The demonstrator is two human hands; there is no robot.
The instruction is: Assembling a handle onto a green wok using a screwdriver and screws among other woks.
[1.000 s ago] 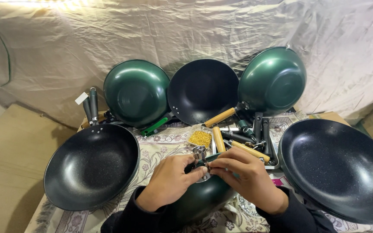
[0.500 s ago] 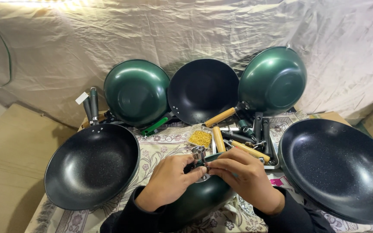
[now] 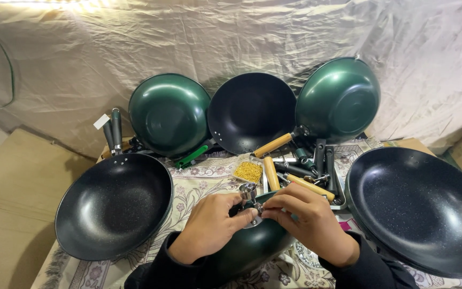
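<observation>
While both hands are working at the rim of the green pan [image 3: 247, 249], which is lying bottom-up at the near edge of the bench [image 3: 199, 179], the entry is reading as follows.

Item in hand: green pan, dome side up, resting between the forearms, directly below the metal bracket [image 3: 248, 191].

Left hand [image 3: 209, 225]: curling around the pan's rim, thumb and fingers pinching the bracket's base. Right hand [image 3: 308, 222]: fingertips closing on a small part at the same spot; whether it is a screw or a nut is too small to tell.

Around the green pan:
- black pan [image 3: 114, 206] sitting to its left, open side up.
- second black pan [image 3: 421, 208] sitting to its right, open side up.
- tray of small brass-coloured fasteners [image 3: 248, 171] lying just beyond the bracket.
- wooden handles [image 3: 271, 174] and dark metal handle parts [image 3: 322, 160] lying beyond and to the right.
- three more pans [image 3: 252, 112] leaning against the cloth backdrop [image 3: 188, 43] at the far side.

Handling note, as judgement: the left hand is best pressing the bracket flat against the rim so the holes are lining up, while the right is turning the small part straight and gently; a tilted start is risking a crossed thread, and the rounded pan is likely rocking unless the forearms are steadying it.
</observation>
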